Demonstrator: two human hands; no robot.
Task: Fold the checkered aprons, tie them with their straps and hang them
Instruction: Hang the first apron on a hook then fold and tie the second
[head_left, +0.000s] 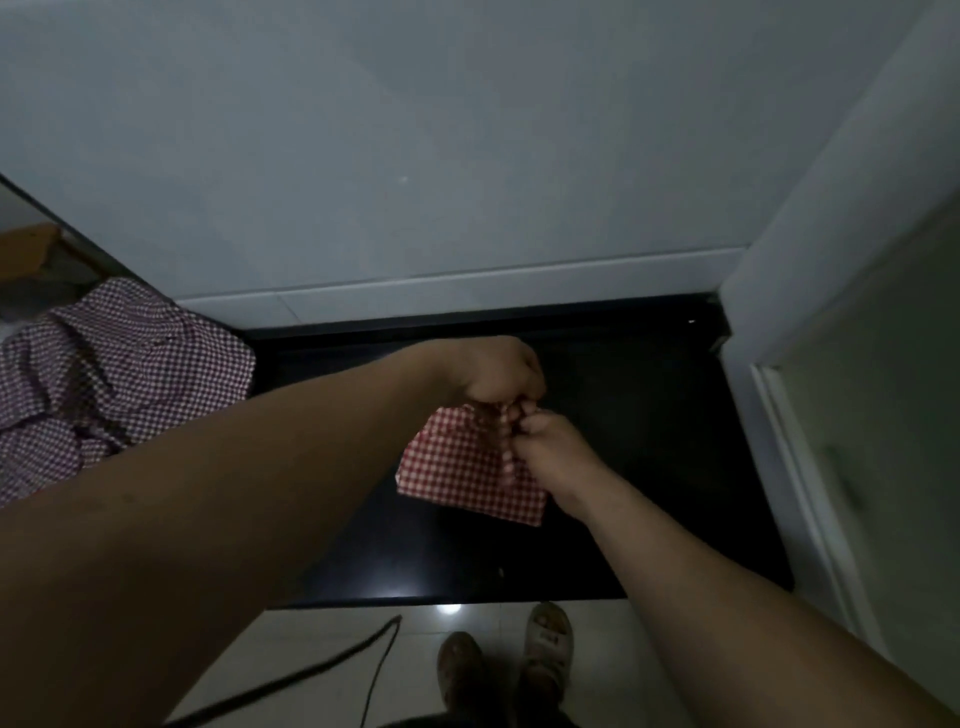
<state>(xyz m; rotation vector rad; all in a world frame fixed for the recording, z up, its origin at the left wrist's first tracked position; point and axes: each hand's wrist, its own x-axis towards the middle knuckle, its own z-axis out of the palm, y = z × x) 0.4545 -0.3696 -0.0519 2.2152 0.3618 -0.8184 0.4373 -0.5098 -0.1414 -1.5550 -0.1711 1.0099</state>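
A red-and-white checkered apron (462, 462), folded into a small packet, lies on the black counter (649, 441). A strap of the same cloth (505, 441) runs across its right side. My left hand (493, 371) is curled into a fist at the packet's upper edge and grips the strap. Just below it, my right hand (550, 452) pinches the strap with its fingertips. The two hands almost touch. My fingers hide the strap's ends.
A purple-and-white checkered apron (104, 374) lies crumpled at the counter's left end. A white tiled wall stands behind and a white door frame (779, 415) to the right. On the floor below are my feet (545, 649) and a dark cable (322, 665).
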